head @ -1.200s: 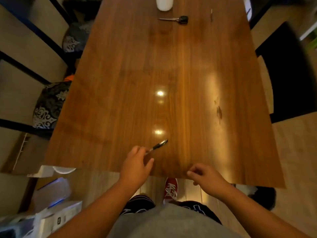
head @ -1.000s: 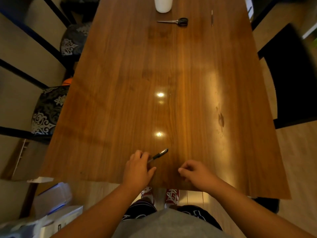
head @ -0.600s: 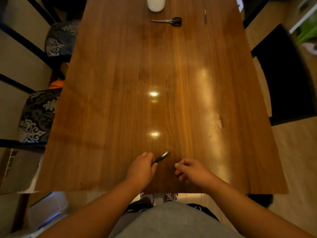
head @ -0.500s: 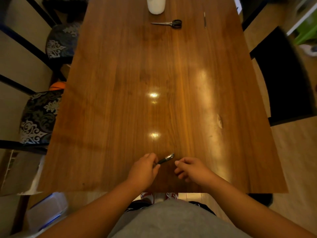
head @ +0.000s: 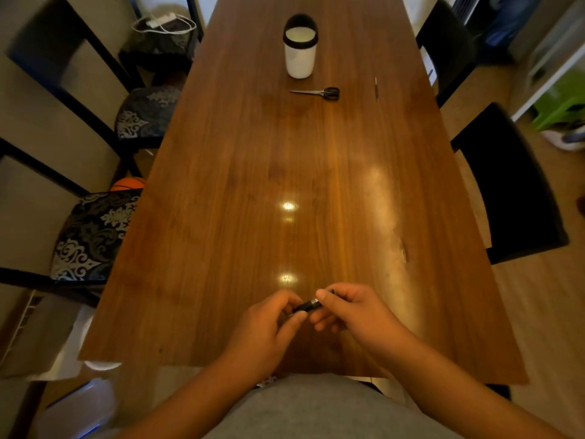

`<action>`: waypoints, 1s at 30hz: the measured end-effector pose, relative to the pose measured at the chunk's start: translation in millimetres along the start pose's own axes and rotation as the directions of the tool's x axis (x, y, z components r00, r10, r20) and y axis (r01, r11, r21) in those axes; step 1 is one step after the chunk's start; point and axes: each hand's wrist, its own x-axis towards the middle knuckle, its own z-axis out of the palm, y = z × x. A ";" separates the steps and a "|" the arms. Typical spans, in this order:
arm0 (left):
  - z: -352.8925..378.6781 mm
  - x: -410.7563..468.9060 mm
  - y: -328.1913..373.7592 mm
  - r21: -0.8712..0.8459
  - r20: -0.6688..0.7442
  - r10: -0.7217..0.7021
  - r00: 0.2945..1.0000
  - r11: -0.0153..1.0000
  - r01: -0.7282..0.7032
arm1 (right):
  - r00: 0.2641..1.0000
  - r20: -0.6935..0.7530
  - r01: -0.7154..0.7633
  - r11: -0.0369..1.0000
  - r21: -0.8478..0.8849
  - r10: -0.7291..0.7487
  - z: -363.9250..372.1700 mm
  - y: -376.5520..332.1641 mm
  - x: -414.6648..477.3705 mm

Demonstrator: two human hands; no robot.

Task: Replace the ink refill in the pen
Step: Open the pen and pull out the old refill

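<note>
a person in a grey top (head: pixel 316 410) holds a dark pen (head: pixel 304 307) in both hands above the near end of a long wooden table (head: pixel 221 217), at about 6 o'clock in the head view. the left hand (head: pixel 269 327) curls its fingers and thumb round the pen's lower end. the right hand (head: pixel 351 308) pinches the upper end between thumb and bent fingers, just past a silver band on the barrel. the pen slants from 8 o'clock up toward 2 o'clock, its dark tip showing beyond the right thumb. whether it touches the wood cannot be told.

at 12 o'clock, at the table's far end, a white cup (head: pixel 300 55) with a black rim stands upright. scissors (head: pixel 318 92) lie flat just in front of it, handles toward 3 o'clock. a thin stick (head: pixel 376 88) lies lengthwise at 1 o'clock, near the scissors but apart from them. patterned chairs (head: pixel 91 232) line the 9 o'clock side and dark chairs (head: pixel 512 185) the 3 o'clock side.
</note>
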 end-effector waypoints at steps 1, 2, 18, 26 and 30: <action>-1.8 1.4 3.8 -0.007 -0.012 0.006 1.000 1.000 -0.006 | 1.000 0.002 0.019 1.000 -0.001 -0.019 -0.5 -3.8 -2.2; -3.7 2.7 7.5 -0.016 -0.012 0.010 1.000 1.000 -0.010 | 0.999 0.005 0.034 0.999 -0.004 -0.034 -1.5 -7.0 -4.0; -15.8 17.2 51.9 -0.174 0.244 -0.032 0.969 0.982 0.076 | 0.955 0.070 0.290 0.957 -0.035 -0.287 -32.7 -20.4 -27.9; -8.6 17.7 73.6 -0.306 0.230 -0.015 0.973 0.948 0.087 | 0.923 -0.006 0.385 0.923 -0.003 -0.385 -41.0 -23.0 -43.4; -0.6 13.0 75.8 -0.176 0.124 0.013 0.992 0.984 0.009 | 0.933 -0.065 0.355 0.935 0.006 -0.354 -41.6 -19.9 -46.8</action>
